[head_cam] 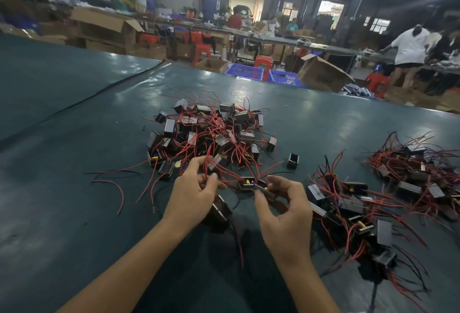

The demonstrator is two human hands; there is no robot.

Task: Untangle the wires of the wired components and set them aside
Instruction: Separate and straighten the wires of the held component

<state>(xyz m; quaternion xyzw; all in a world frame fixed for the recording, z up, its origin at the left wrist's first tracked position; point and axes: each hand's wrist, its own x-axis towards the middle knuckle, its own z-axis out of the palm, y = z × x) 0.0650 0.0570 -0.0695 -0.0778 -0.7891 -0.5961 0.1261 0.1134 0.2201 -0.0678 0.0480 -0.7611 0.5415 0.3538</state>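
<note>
Red wires pinched between my left fingers. Right fingers grip one black component above the table.

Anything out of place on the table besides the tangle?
Two strays: a lone component sits between the main pile and the right-hand pile, and a curved red wire lies left of the main pile with no component visible on it.

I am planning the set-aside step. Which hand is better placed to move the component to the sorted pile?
Probably the right. The right hand pinches the component, and the sorted pile lies on its side. The left hand pinches red wires, farther from that pile.
</note>
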